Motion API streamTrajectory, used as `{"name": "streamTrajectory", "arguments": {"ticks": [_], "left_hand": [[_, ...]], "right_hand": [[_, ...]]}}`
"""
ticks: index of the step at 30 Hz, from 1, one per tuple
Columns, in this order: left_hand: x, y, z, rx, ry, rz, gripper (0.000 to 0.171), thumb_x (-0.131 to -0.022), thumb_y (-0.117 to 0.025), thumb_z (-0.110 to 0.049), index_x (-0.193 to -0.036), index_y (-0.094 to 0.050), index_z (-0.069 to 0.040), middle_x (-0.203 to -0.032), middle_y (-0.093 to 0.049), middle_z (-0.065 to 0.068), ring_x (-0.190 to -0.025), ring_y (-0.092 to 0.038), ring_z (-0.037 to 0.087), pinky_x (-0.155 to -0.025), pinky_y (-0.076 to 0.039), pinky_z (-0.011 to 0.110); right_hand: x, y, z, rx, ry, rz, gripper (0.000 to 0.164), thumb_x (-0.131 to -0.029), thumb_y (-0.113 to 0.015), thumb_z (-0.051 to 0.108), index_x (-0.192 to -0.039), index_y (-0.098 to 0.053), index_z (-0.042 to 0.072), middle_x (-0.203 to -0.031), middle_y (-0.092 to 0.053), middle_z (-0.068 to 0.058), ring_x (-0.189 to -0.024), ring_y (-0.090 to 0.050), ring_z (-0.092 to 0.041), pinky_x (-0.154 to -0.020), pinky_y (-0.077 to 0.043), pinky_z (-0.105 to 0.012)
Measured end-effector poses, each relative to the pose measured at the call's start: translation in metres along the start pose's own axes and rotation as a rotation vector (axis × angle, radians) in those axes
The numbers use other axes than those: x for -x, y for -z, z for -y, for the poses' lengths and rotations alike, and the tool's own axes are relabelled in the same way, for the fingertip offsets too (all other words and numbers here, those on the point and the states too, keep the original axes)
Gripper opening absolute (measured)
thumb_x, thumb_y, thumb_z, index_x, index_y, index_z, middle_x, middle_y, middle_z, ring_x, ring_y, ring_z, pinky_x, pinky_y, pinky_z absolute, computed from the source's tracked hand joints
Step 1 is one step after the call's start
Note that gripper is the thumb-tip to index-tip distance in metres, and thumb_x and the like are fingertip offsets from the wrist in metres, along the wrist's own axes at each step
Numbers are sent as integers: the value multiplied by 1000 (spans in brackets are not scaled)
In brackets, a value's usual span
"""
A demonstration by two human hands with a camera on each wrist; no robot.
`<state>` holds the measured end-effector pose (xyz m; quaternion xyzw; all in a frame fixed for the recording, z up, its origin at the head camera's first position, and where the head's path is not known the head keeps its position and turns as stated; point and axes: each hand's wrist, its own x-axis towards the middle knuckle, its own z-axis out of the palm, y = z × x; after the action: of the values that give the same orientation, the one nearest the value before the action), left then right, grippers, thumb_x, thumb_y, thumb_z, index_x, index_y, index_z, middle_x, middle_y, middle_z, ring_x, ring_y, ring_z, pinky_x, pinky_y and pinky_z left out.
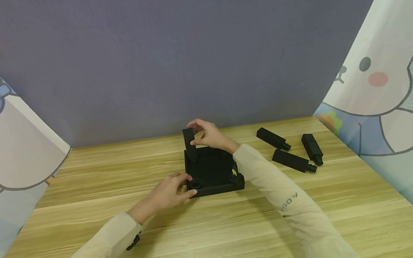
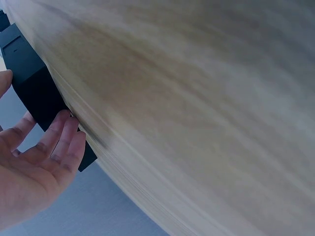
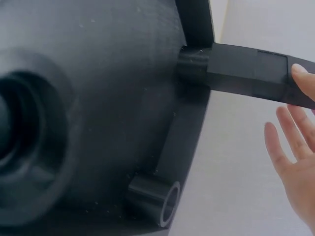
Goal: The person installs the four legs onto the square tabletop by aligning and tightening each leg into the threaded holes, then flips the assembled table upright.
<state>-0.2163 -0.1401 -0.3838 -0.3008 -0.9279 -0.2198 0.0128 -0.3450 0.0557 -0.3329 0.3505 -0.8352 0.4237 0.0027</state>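
Right grip (image 1: 210, 137) pinches an upright black post (image 1: 189, 139) at a tray (image 1: 213, 167); left grip (image 1: 168, 192) spreads against its corner. Right of both, past a sleeve (image 1: 288, 198), three posts (image 1: 290, 160) lie on the bench (image 1: 220, 239).

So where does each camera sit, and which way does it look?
Head: worn on the head, looking forward and down at the table and black tray; left hand, right hand and sleeves show.
Left wrist: worn there, looking low across the table at the tray; left hand partly shows.
Right wrist: worn there, looking closely into the tray; right hand partly shows.
Shared: head and right wrist both show the right hand holding a post.
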Motion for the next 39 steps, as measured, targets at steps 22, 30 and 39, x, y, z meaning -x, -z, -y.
{"name": "streamTrajectory", "arguments": {"ticks": [22,30,39], "left_hand": [[0,0,-1,0,17,11,40,-86,-62,-39,-114,-59,-10,-105,-62,8,-89,-62,19,-72,-52,31],[0,-1,0,-8,12,5,40,-86,-62,-39,-114,-59,-10,-105,-62,9,-88,-62,19,-71,-52,31],[-1,-1,0,-8,4,0,40,-86,-62,-39,-113,-59,-10,-105,-62,9,-88,-62,20,-71,-53,31]], "right_hand": [[3,-8,-2,8,-7,-69,43,-81,-69,13,-121,-52,11,-109,-58,-8,-97,-59,-22,-75,-52,-33],[3,-10,-2,-24,2,-91,43,-81,-70,14,-119,-53,10,-107,-59,-9,-96,-60,-24,-71,-53,-29],[4,-17,3,56,-18,-166,40,-81,-70,20,-117,-54,9,-104,-61,-9,-90,-62,-22,-71,-53,-29]]}}
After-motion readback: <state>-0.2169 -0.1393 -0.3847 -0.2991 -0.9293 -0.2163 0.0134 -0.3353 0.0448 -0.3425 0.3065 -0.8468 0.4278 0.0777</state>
